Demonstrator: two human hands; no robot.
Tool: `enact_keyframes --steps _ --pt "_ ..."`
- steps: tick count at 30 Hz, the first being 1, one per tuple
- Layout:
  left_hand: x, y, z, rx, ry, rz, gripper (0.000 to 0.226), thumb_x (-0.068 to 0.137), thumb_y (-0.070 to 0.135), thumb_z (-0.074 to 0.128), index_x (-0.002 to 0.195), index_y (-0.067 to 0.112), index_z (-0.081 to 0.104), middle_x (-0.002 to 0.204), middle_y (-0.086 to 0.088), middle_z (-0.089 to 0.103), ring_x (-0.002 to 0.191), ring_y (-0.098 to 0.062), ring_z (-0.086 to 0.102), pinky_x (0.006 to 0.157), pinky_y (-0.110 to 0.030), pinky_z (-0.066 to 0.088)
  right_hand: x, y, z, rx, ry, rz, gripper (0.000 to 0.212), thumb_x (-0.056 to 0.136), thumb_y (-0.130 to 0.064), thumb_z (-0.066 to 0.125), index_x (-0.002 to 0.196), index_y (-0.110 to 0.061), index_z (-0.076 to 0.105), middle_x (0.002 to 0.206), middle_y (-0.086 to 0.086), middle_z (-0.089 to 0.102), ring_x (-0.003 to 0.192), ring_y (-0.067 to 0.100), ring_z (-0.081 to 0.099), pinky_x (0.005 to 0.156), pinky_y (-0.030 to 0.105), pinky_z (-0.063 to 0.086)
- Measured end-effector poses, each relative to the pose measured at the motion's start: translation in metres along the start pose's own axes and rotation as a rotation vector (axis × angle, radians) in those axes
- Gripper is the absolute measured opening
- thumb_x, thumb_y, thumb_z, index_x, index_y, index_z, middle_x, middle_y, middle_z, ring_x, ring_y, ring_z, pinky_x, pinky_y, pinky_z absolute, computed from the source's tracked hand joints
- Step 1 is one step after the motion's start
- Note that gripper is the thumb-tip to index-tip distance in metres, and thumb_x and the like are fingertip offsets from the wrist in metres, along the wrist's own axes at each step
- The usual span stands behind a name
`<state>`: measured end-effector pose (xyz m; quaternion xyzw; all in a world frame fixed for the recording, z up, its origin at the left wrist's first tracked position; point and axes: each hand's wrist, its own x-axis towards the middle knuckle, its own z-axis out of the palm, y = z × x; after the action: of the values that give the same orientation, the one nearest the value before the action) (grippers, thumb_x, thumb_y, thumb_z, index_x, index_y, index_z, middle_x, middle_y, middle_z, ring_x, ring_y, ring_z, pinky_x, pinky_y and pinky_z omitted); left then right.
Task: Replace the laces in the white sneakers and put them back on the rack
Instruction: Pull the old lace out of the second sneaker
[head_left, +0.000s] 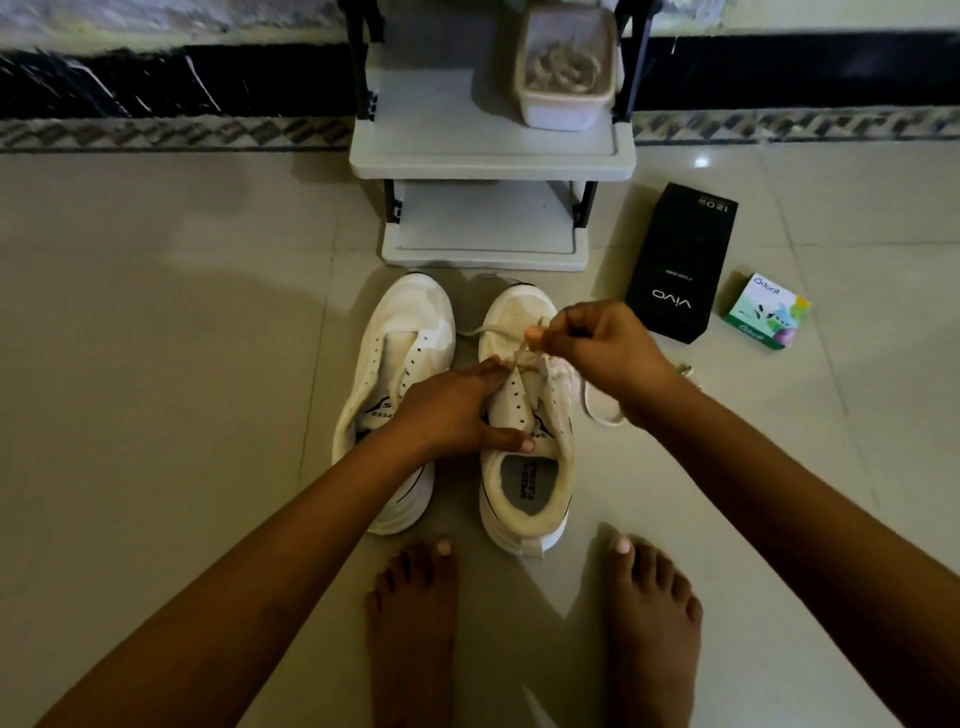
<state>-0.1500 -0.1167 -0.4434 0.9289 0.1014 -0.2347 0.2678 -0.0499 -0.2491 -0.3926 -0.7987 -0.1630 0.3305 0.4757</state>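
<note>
Left hand: the left hand (452, 410) reaches in from the lower left and lies flat on top of the right sneaker (524, 483). Its fingers (488, 371) are straight and press down by the lace holes. The thumb sticks out toward the shoe's opening.
Right hand: the right hand (597, 348) is raised a little above the front of the same shoe. Its fingers (545, 332) are curled tight and pinch the lace (491, 328).
Left sneaker: the left sneaker (395, 374) stands on the floor just beside the other one. Its toe points at the rack.
Right sneaker: it is white, under both hands, and close in front of two bare feet (649, 623).
Lace: it goes from the top holes up to the pinching fingers. One end trails left across the toe.
White loop: a white loop (602, 413) lies on the floor right of the shoe, under the right wrist. I cannot tell if it is the same lace.
Black box: a black box (680, 260) lies flat to the right of the rack.
Small box: a small green box (766, 312) sits just right of the black one.
Floor: the floor (182, 364) is pale shiny tile.
Rack: the rack (488, 150) is grey, with two shelves, against the wall.
Tub: a clear tub (563, 73) on the top shelf holds coiled laces.
Wall: a dark band (182, 78) runs along the bottom of the wall.
</note>
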Motion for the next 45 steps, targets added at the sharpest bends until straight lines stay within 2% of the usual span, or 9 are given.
enact_keyframes --steps 3,8,14,20,22,28,38,40,45 --pt "-0.001 0.001 0.0 -0.004 0.009 0.009 0.096 0.073 0.062 0.065 0.149 0.027 0.018 0.154 0.003 0.027 0.134 -0.019 0.037 0.103 -0.034 0.039 0.002 -0.005 -0.002 0.058 -0.04 -0.01 0.006 0.085 -0.021 0.066 0.084 -0.015 0.067 0.086 -0.001 0.065 0.085 0.011 0.062 0.072 0.018 0.045" --pt "0.001 0.0 0.002 -0.04 0.028 0.005 0.079 0.072 0.061 0.067 0.139 0.03 0.038 0.138 0.003 0.049 0.119 -0.019 0.051 0.091 -0.03 0.042 0.008 0.017 0.01 -0.902 -0.106 -0.048 0.037 0.08 -0.038 0.068 0.113 -0.023 0.062 0.114 0.002 0.053 0.1 0.017 0.05 0.076 0.027 0.041" --pt "0.001 -0.001 0.003 -0.035 0.03 0.008 0.083 0.072 0.061 0.067 0.141 0.03 0.034 0.14 0.003 0.048 0.119 -0.019 0.051 0.092 -0.031 0.045 0.007 0.017 0.022 -1.195 0.019 -0.204 0.028 0.087 -0.036 0.057 0.107 -0.017 0.066 0.11 0.005 0.057 0.102 0.021 0.051 0.081 0.029 0.037" --pt "0.0 -0.001 0.003 -0.018 0.024 0.009 0.09 0.072 0.064 0.065 0.146 0.031 0.026 0.147 0.004 0.039 0.124 -0.019 0.047 0.094 -0.033 0.044 0.004 -0.006 0.005 -0.343 -0.149 -0.092 0.009 0.087 -0.021 0.064 0.079 -0.017 0.065 0.079 -0.008 0.055 0.078 0.008 0.053 0.065 0.014 0.038" --pt "0.0 -0.001 0.003 -0.011 0.023 0.01 0.094 0.072 0.065 0.064 0.148 0.031 0.021 0.151 0.005 0.033 0.129 -0.019 0.043 0.098 -0.034 0.043 0.003 -0.007 0.0 -0.258 -0.141 -0.1 0.01 0.087 -0.021 0.064 0.079 -0.017 0.065 0.078 -0.01 0.056 0.075 0.004 0.053 0.066 0.014 0.041" --pt "0.002 -0.002 0.005 -0.039 0.039 -0.003 0.082 0.07 0.062 0.068 0.139 0.031 0.036 0.139 0.004 0.049 0.119 -0.018 0.051 0.093 -0.033 0.045 0.006 0.02 0.011 -0.89 -0.164 -0.001 0.038 0.082 -0.039 0.065 0.116 -0.025 0.061 0.125 0.005 0.046 0.117 0.022 0.039 0.085 0.031 0.038" --pt "0.001 0.0 0.004 -0.024 0.029 0.003 0.088 0.071 0.063 0.067 0.143 0.031 0.03 0.143 0.003 0.045 0.122 -0.019 0.05 0.095 -0.037 0.046 0.011 0.014 0.021 -1.293 0.019 -0.282 0.026 0.088 -0.028 0.056 0.106 -0.012 0.065 0.109 0.007 0.058 0.109 0.024 0.047 0.085 0.032 0.037" --pt "0.002 -0.001 0.004 -0.02 0.029 0.003 0.088 0.071 0.065 0.066 0.144 0.03 0.03 0.146 0.004 0.041 0.125 -0.018 0.047 0.096 -0.035 0.044 0.011 0.009 0.017 -1.131 -0.001 -0.255 0.023 0.087 -0.031 0.06 0.101 -0.014 0.067 0.104 0.006 0.061 0.105 0.022 0.051 0.082 0.032 0.039" --pt "0.001 -0.001 0.002 0.053 -0.005 -0.012 0.098 0.074 0.068 0.06 0.15 0.028 0.013 0.158 0.006 0.016 0.14 -0.017 0.027 0.107 -0.033 0.032 0.009 -0.024 -0.011 -0.19 -0.059 0.026 0.011 0.085 -0.015 0.066 0.091 -0.007 0.071 0.097 0.009 0.069 0.093 0.019 0.063 0.082 0.03 0.049"
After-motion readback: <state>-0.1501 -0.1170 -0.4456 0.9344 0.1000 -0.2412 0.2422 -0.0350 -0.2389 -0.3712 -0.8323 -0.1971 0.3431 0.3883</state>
